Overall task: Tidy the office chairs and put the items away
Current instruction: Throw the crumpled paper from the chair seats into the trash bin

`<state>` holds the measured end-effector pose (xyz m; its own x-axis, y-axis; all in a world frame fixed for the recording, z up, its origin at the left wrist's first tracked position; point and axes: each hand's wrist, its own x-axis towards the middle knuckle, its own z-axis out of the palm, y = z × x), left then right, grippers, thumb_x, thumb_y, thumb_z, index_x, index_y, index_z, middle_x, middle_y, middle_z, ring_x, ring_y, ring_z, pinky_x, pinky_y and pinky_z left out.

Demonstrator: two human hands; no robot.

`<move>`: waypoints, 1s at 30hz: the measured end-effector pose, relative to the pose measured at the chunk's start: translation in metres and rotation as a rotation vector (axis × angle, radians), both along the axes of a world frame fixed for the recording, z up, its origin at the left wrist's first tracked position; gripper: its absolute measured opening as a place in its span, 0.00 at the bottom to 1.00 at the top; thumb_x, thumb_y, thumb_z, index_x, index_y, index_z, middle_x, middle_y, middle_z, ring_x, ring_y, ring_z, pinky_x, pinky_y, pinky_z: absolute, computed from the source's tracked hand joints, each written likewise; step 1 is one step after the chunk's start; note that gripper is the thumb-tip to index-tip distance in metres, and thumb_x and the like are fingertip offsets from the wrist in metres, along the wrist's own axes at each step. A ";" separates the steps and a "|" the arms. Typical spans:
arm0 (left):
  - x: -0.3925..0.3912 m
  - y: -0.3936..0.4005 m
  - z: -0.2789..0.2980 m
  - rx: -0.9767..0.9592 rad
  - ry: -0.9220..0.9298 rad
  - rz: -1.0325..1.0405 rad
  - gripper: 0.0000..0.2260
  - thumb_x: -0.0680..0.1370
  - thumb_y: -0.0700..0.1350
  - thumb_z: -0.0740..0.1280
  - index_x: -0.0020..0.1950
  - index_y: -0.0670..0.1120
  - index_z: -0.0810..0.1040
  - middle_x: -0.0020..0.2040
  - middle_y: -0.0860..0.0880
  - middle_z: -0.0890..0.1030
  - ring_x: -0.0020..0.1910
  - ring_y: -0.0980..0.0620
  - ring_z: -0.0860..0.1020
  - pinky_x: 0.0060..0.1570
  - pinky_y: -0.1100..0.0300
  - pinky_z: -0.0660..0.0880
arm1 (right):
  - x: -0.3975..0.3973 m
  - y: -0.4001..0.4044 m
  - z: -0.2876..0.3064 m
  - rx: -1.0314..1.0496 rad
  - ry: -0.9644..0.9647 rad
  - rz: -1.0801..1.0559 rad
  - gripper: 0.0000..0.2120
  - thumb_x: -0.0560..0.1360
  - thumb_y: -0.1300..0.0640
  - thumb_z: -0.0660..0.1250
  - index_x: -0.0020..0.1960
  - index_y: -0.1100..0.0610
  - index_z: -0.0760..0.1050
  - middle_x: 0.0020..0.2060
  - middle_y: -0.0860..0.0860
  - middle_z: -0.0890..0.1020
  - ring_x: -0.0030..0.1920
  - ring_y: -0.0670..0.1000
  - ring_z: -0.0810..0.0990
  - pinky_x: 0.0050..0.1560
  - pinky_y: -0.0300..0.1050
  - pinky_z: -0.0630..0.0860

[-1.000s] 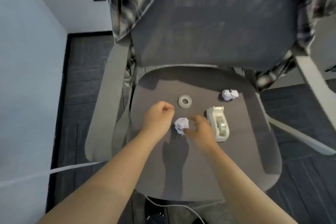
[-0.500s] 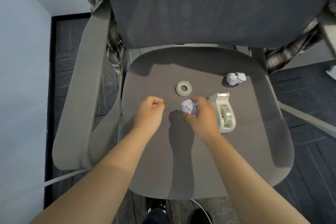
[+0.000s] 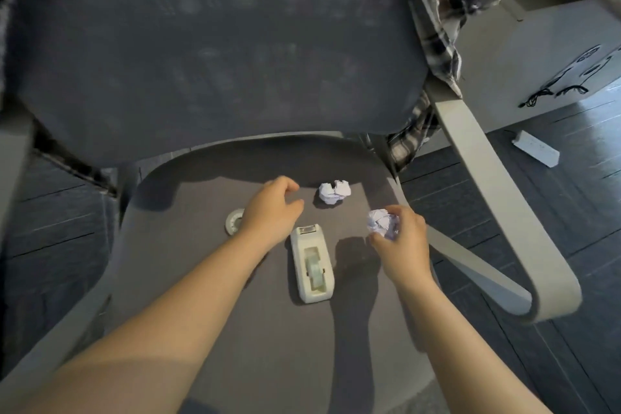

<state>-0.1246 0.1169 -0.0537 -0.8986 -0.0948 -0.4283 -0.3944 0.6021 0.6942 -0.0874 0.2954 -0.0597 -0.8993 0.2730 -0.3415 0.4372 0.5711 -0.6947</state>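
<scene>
Under the left hand point(image 3: 268, 212), tape roll point(image 3: 234, 221) half-hidden.

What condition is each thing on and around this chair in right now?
Right hand: closed around a crumpled paper ball, lifted off the seat.
Left hand: empty, fingers curled, reaching towards the second paper ball.
Second paper ball: crumpled, lying loose on the seat.
Tape dispenser: standing on the seat, roll loaded.
Tape roll: lying flat, partly hidden by the left hand.
Plaid shirt: draped over the chair back.
</scene>
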 end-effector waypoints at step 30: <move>0.034 0.014 0.087 0.189 0.213 -0.018 0.12 0.72 0.38 0.68 0.51 0.48 0.73 0.44 0.54 0.75 0.46 0.51 0.73 0.39 0.67 0.68 | 0.041 -0.008 0.078 -0.168 0.265 -0.083 0.16 0.70 0.63 0.67 0.56 0.58 0.71 0.46 0.46 0.69 0.41 0.38 0.70 0.37 0.22 0.66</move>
